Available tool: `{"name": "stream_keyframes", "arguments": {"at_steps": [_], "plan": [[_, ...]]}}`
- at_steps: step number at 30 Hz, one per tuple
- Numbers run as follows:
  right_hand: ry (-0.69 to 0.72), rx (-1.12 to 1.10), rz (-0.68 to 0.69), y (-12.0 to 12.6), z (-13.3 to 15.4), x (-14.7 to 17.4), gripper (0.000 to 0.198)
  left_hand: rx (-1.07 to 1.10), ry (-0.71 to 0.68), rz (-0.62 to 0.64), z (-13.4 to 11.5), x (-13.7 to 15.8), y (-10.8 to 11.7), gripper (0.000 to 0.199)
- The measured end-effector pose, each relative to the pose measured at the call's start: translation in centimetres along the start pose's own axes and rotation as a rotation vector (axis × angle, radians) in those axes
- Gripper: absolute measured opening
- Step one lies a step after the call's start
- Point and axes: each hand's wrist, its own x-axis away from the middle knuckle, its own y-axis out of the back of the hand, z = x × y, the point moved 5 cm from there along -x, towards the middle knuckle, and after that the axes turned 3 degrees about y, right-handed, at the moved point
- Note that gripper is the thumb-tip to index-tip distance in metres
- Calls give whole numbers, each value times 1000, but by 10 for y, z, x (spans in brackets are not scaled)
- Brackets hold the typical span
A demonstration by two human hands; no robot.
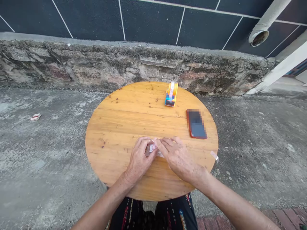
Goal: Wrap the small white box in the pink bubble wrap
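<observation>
Over the near middle of the round table, my left hand (140, 156) curls its thumb and fingers around a small packet-like thing (152, 147). It looks brownish, with a white face bearing pinkish print, and its exact kind is hard to make out. My right hand (176, 155) is closed against its right end, thumb and forefinger meeting the left fingertips. A whitish strip shows below the right fingers. Both hands hide much of the thing. At the far side stands a yellow and blue tape dispenser (170, 95) with a roll of tape in it.
The round wooden table (115, 127) carries a phone in a red case (197, 125) at right. A short piece of tape (214, 155) sticks out over the right edge. Beyond are a stone wall base (96, 67) and a pipe (260, 36). A crumpled packet (35, 117) lies on the ground.
</observation>
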Motion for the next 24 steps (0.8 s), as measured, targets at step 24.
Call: {"name": "stream_keyframes", "arguments": {"at_steps": [24], "plan": [[-507,-497,-237,-46,-14,44,70,-40,218,42,14,25,8,46]]}}
